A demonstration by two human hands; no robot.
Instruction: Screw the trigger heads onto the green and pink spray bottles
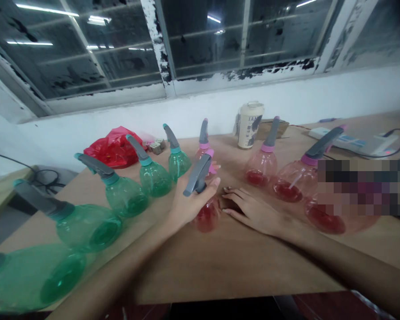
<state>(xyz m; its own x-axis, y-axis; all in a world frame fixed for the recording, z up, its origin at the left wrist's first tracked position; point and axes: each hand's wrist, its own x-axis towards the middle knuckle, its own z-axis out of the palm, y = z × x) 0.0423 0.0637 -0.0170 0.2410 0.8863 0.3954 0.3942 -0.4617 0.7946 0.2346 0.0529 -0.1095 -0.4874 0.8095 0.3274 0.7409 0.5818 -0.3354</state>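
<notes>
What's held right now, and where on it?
The left hand grips a translucent red spray bottle at its neck, by the gray trigger head. The right hand, beside it, appears to hold nothing.

Desk (200, 271): was light brown.
Left edge: green bottles (156, 178) stood alongside.
Far edge: red bag (110, 149), cup (249, 126) and power strip (350, 142) sat nearby.
Toward right edge: pink bottles (262, 168) stood lined up.

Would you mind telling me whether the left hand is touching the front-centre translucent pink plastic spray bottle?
Touching: the head view shows the left hand wrapped around the bottle, just below its grey spray head.
</notes>
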